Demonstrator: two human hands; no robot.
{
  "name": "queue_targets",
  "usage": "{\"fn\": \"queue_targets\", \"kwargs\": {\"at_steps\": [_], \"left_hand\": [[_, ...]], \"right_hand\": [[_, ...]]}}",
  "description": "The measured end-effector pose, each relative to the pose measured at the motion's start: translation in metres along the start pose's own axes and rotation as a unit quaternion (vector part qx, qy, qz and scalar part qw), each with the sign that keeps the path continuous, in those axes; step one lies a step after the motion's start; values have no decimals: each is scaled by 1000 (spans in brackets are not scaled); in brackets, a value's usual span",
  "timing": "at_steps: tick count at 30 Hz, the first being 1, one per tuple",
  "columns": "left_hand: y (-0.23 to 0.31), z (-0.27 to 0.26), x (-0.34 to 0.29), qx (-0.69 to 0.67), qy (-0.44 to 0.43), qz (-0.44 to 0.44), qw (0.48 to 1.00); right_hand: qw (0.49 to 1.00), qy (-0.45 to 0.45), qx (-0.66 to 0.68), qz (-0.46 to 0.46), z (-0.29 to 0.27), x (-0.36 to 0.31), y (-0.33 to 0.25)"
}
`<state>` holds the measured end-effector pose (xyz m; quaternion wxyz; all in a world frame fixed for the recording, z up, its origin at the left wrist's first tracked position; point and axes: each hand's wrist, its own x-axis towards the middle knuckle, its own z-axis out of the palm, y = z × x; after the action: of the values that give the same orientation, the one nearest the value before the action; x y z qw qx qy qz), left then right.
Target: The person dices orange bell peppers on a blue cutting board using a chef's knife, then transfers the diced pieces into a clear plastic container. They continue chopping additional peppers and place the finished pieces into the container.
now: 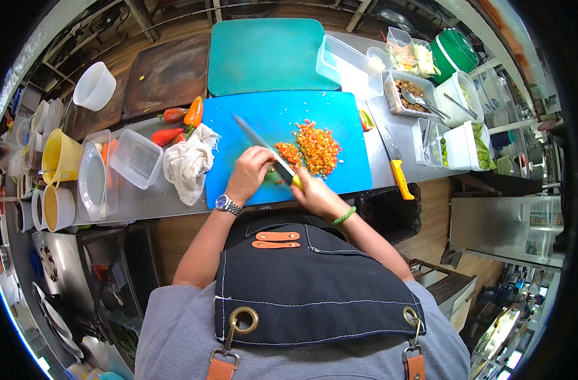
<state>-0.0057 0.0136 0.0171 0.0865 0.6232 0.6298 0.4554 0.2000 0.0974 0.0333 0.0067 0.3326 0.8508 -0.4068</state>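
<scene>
On the blue cutting board (238, 120) lies a larger heap of finely diced orange-red pepper (317, 149), with a smaller heap (288, 153) beside it. My right hand (317, 195) grips the yellow handle of a kitchen knife (254, 134), its blade slanting away to the far left over the board. Close against the blade's left side, my left hand (248, 172) has its fingers bent and drawn together; whatever they hold is hidden. A bit of green, perhaps a pepper stem, shows between the hands, too blurred to make out.
Left of the board are whole red and orange peppers (194, 113), a crumpled white cloth (189, 166) and a clear container (136, 159). A second yellow-handled knife (396, 166) lies to the right, its handle over the table edge. Beyond sits a green board (263, 57); food containers (410, 95) stand far right.
</scene>
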Motion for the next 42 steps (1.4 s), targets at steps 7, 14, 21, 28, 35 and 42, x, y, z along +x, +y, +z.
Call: {"fn": "queue_targets", "kwargs": {"at_steps": [7, 14, 21, 28, 35, 42], "left_hand": [[21, -22, 29, -68, -1, -119, 991], [13, -2, 29, 63, -46, 2, 997], [5, 19, 37, -49, -208, -123, 969], [10, 43, 50, -109, -235, -112, 959], [23, 83, 60, -115, -207, -133, 962], [46, 174, 175, 87, -182, 129, 971]], "right_hand": [[997, -55, 47, 27, 4, -15, 5], [980, 80, -174, 45, -11, -30, 7], [973, 189, -127, -49, 13, -36, 32], [978, 177, -102, -37, 9, -37, 34], [986, 136, -74, -67, -3, -40, 35], [988, 17, 96, -122, -20, -42, 43]]}}
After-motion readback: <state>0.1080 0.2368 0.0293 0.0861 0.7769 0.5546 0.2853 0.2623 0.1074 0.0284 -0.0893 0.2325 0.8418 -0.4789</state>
